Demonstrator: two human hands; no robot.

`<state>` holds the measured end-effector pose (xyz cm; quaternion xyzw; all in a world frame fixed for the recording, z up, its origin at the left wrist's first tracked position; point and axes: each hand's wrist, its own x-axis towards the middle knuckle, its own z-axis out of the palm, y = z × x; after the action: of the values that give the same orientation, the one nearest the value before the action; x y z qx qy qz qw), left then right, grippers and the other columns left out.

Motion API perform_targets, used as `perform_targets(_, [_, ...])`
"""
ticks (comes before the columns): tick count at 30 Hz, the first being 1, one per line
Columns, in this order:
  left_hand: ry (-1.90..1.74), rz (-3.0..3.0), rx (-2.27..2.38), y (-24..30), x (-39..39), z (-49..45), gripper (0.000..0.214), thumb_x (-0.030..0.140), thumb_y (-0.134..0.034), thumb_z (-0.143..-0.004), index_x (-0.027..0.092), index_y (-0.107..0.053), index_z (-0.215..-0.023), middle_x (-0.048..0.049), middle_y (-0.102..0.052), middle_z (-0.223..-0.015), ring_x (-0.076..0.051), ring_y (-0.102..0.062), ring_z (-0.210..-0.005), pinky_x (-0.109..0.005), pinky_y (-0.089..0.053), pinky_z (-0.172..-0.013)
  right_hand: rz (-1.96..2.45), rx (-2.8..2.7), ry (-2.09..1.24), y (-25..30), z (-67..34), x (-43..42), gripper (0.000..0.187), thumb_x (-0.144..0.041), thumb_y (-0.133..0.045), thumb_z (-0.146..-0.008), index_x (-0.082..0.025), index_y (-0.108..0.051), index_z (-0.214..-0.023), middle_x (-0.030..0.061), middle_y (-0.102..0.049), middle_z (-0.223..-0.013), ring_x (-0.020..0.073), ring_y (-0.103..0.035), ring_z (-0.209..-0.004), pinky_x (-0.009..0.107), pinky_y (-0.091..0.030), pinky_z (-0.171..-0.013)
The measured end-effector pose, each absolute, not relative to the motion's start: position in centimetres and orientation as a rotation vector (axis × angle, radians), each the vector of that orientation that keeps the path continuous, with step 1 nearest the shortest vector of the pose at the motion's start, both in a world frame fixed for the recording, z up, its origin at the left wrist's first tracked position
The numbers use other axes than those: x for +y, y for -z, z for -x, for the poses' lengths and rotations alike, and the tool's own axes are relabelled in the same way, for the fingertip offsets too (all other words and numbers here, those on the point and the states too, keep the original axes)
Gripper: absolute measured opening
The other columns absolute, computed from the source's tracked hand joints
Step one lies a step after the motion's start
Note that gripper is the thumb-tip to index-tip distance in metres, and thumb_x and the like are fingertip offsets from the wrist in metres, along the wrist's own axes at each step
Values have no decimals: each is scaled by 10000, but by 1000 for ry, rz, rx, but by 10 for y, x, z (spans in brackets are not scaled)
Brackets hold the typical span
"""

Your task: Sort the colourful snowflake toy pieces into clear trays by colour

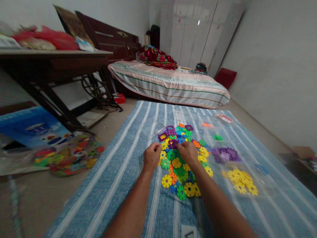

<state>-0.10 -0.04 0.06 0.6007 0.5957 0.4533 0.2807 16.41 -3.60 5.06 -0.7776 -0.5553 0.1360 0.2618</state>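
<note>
So in the head view, a heap of multicoloured flower-shaped plastic discs (176,162) was sprawled on a blue-and-white striped cloth (119,175). Left hand (152,156) sat at the heap's left edge, fingers curled, couldn't tell if they had anything. Right hand (188,152) had its fingertips bunched by a purple toothed plastic disc (173,144), couldn't tell if gripped. Yellow flower-shaped discs (240,180) lay in a clear plastic tray (264,185) to the right.

Passage is open over the striped cloth (116,162) left of the left hand (151,158), whereas low travel is obstructed between and ahead of the hands by heaped flower-shaped pieces (176,162), and right of the right hand (188,152) by walled transparent trays (262,183).
</note>
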Motion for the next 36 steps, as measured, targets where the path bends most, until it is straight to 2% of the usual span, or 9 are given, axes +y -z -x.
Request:
perform_targets(4, [-1207,-1602,1604,0,0,1,207,344,-544,-738,197,-687,-767,-4,-708,-723,-161,-648,-701,-250,-467,-677,2075,-1467,-394,-48,-182,-46,308,-337,-507,-821,-183,-708,-646,21,-638,-567,150,-584,-568,229,-327,-521])
perform_targets(10, [-1211,-1580,1591,3,2,1,207,353,-543,-734,204,-680,-776,3,-705,-719,-157,-643,-689,-242,-464,-666,1844,-1165,-499,-55,-224,-76,398,-519,-563,-757,-171,-654,-586,6,-571,-475,136,-504,-479,234,-333,-469])
perform_targets(15, [-1214,-1592,1606,3,3,1,204,363,-541,-729,209,-673,-746,12,-691,-685,-154,-630,-662,-239,-453,-644,1625,-963,-837,-56,-244,-93,421,-574,-657,-669,-171,-608,-554,5,-555,-443,118,-473,-425,238,-376,-461])
perform_targets(18, [-1216,-1601,1610,1,3,1,197,368,-552,-719,212,-672,-730,14,-692,-673,-155,-631,-657,-239,-454,-644,1606,-976,-927,-55,-243,-101,421,-568,-656,-671,-181,-575,-525,3,-556,-448,112,-468,-429,235,-379,-465])
perform_targets(23, [-1221,-1601,1605,-1,2,1,215,386,-549,-723,211,-673,-742,13,-696,-679,-154,-630,-650,-235,-454,-624,1734,-1230,-685,-54,-233,-113,382,-492,-586,-733,-187,-566,-504,-10,-534,-457,120,-466,-469,236,-339,-485])
perform_targets(28, [-1222,-1604,1597,-2,2,1,214,382,-551,-716,209,-674,-745,13,-695,-678,-155,-632,-652,-236,-457,-631,1779,-1342,-596,-52,-228,-123,389,-478,-512,-818,-180,-623,-593,-8,-570,-517,135,-507,-522,241,-345,-526])
perform_targets(36, [-1222,-1604,1594,-3,2,1,196,376,-558,-714,214,-668,-726,18,-692,-669,-152,-624,-641,-229,-457,-625,1863,-1256,-366,-69,-257,-127,431,-542,-501,-793,-184,-662,-614,-1,-579,-534,148,-514,-534,250,-341,-531])
